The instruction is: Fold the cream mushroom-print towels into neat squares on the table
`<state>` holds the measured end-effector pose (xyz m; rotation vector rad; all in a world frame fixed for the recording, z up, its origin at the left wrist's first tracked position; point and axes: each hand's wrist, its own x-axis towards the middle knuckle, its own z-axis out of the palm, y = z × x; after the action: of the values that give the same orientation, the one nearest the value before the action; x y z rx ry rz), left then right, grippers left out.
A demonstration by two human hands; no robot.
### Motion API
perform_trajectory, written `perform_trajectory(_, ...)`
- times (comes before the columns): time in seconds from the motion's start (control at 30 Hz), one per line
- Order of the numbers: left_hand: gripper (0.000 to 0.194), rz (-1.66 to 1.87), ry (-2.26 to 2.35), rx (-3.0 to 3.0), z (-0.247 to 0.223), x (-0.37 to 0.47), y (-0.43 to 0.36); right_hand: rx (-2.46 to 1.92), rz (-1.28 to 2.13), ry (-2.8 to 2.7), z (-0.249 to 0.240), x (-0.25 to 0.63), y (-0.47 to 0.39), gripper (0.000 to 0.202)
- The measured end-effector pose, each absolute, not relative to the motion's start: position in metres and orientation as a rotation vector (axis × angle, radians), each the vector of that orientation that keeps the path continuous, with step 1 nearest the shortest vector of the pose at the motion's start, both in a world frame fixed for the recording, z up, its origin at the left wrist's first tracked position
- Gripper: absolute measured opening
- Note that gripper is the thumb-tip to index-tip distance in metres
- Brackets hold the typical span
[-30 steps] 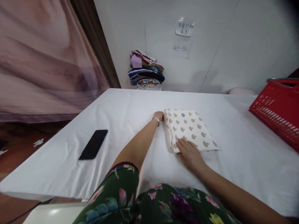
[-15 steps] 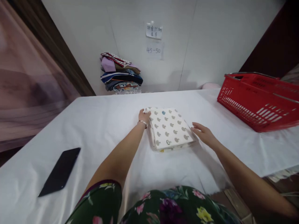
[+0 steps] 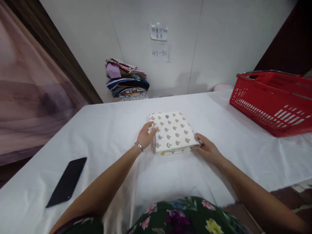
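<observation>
Where the left side begins, a pink curtain [image 3: 36,94] hangs beside a dark brown drape [image 3: 57,52], both next to a table [image 3: 109,126] covered in white. Near that side of the tabletop lies a black phone [image 3: 67,180], set at a slant and well apart from both hands. Farther right, just past the far edge, rises a stack of fabrics [image 3: 127,79] in several colours, against the pale wall [image 3: 219,39]. The left hand [image 3: 145,137], with a bracelet [image 3: 139,146] at its wrist, touches the left edge of a folded cloth [image 3: 174,133], thumb over the top; whether it grips, I cannot tell. Two paper signs are taped above, the lower one [image 3: 160,53] reading 45-50. The cloth, white with grey mushroom shapes and a few coloured ones, lies flat near the middle of the table, between the hands. At its near right corner, the right hand [image 3: 209,150] has forefinger and thumb apart along the edge; I cannot tell whether they pinch it. Well to the right stands a red basket [image 3: 273,100], its side slotted.
</observation>
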<state>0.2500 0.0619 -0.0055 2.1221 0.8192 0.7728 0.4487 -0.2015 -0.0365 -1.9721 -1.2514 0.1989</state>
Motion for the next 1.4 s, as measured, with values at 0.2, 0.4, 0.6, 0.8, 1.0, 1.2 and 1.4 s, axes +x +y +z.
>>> perform_trajectory(0.2, 0.044, 0.699, 0.285, 2.737, -0.021, 0.206, 0.008, -2.149, -0.095, -1.403, -0.032, 0.436, -0.183, 0.057)
perform_trajectory(0.4, 0.029, 0.752, 0.276, 2.882, -0.034, 0.210, 0.017, -2.220, -0.186, -1.533, -0.040, 0.441, -0.185, 0.058)
perform_trajectory(0.6, 0.031, 0.703, 0.301, 2.912, -0.037, 0.205, 0.011, -2.257, -0.236, -1.571, -0.052, 0.448, -0.191, 0.055)
perform_trajectory(0.8, 0.034, 0.744, 0.310, 2.869, -0.038, 0.203, 0.009, -2.239, -0.402, -1.558, -0.048, 0.442, -0.189, 0.054)
perform_trajectory(1.0, 0.031, 0.784, 0.298, 2.870, -0.040, 0.209, 0.015, -2.135, -0.446, -1.656, -0.050, 0.443, -0.187, 0.050)
perform_trajectory(1.2, 0.030, 0.866, 0.336, 2.944, -0.040, 0.204, 0.011, -2.169, -0.412, -1.648, -0.055, 0.446, -0.189, 0.047)
perform_trajectory(1.4, 0.028, 0.789, 0.434, 2.904, -0.038, 0.201, 0.004, -2.169, -0.437, -1.675, -0.047, 0.435, -0.187, 0.050)
